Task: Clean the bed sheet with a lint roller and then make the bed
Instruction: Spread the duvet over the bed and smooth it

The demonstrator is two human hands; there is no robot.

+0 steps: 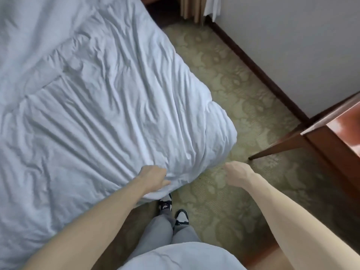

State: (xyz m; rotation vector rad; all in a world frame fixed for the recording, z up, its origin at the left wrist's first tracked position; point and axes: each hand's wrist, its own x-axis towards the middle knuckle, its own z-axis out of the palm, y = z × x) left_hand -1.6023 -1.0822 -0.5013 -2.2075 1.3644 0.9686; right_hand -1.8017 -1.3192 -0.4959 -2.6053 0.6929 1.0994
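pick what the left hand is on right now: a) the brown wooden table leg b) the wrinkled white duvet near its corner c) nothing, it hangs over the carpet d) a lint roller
b: the left hand holds the edge of the wrinkled white duvet near its corner, with creases running toward it, while the right hand is over the green patterned carpet.

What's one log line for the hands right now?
left hand: grips duvet edge | right hand: above carpet | lint roller: not in view
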